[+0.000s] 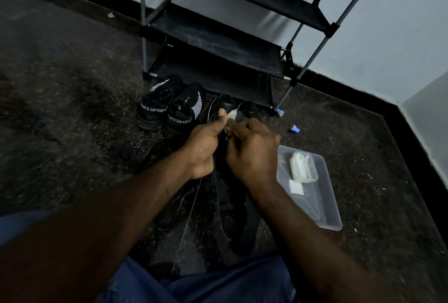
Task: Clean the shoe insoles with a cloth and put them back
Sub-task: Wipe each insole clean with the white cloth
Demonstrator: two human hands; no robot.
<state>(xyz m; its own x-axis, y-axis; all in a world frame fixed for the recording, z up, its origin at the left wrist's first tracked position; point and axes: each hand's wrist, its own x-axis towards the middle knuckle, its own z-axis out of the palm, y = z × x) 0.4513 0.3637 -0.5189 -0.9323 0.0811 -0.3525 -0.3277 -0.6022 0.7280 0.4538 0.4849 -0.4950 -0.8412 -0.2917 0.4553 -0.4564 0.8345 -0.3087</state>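
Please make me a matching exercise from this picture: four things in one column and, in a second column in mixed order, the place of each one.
Things
1. white cloth
2. black sport shoes
3. clear plastic box
4. shoe rack

Places
A. against the wall
B. on the floor, right of the right hand
C. on the dark insole, between the left hand and the right hand
D. on the floor, in front of the rack

Pairs: 1-C, 2-D, 3-B, 4-A

Dark speckled floor: black shoe rack at wall; black sneaker pair just before it; clear plastic tray right; two small blue items near rack.
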